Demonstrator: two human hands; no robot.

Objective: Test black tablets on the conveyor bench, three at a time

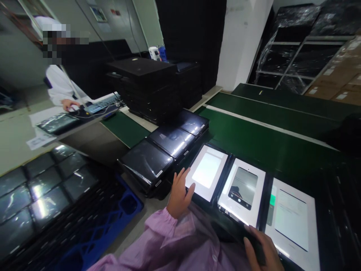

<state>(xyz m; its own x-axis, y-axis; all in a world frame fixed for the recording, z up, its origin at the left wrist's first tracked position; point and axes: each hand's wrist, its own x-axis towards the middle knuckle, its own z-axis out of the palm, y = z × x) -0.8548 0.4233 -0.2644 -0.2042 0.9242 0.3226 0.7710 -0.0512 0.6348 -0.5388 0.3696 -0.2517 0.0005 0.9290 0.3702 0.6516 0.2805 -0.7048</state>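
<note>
Our left hand (178, 194) is at the left screen (207, 169), grip released; right hand (263, 248) near middle screen (241, 188), grip: we can't tell.

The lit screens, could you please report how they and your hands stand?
Left hand open at left screen's edge.
Right hand near middle screen and right screen.
All three lit.
Dark panel stack close beside left hand.

white pillar (242, 41), black panel (191, 26), plastic-wrapped metal shelving (290, 62), green-topped bench (242, 122), grey wall (118, 19), pale floor (14, 139)
</note>
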